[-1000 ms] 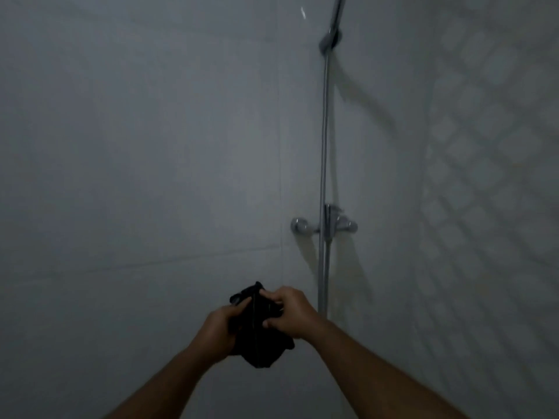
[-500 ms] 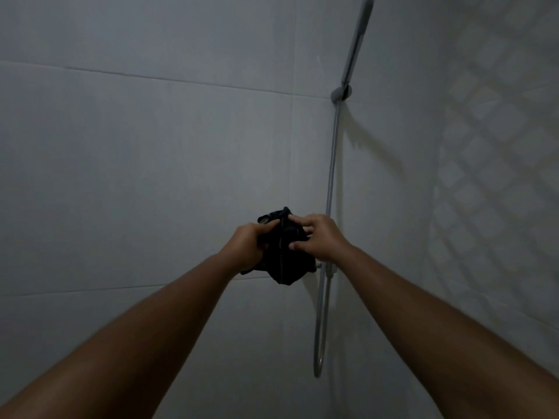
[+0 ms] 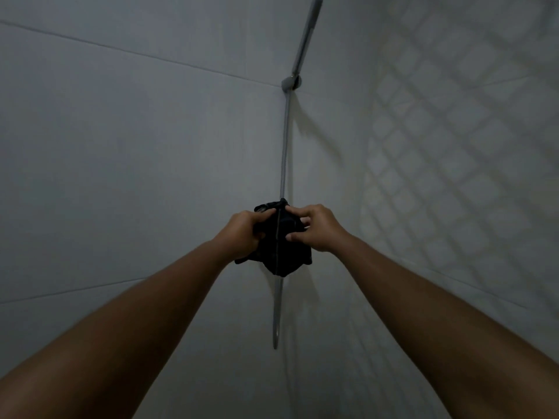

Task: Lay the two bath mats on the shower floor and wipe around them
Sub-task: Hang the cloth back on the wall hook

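Both arms stretched out in front, hands meeting at frame centre. Left hand [image 3: 242, 234] has fingers curled round the left side of a bunched black cloth [image 3: 279, 252]; right hand [image 3: 314, 228] pinches its upper right part with fingertips and thumb. Cloth is held up in the air between them, in front of the wall, with its lower end hanging below both hands (a thin pale line runs down its middle, probably a seam or folded edge, too dim to be sure). It overlaps the shower hose [image 3: 283, 152], which drops from a wall bracket [image 3: 291, 83] and reappears under the cloth, ending in a low loop. Shower head handle [image 3: 307, 34] is angled up and right from the bracket. Grey tiled wall [image 3: 121, 146] on the left shows faint grout lines; right-hand wall [image 3: 469, 146] carries a diamond grid shadow pattern. Lighting poor, detail soft. No bath mats or floor in view
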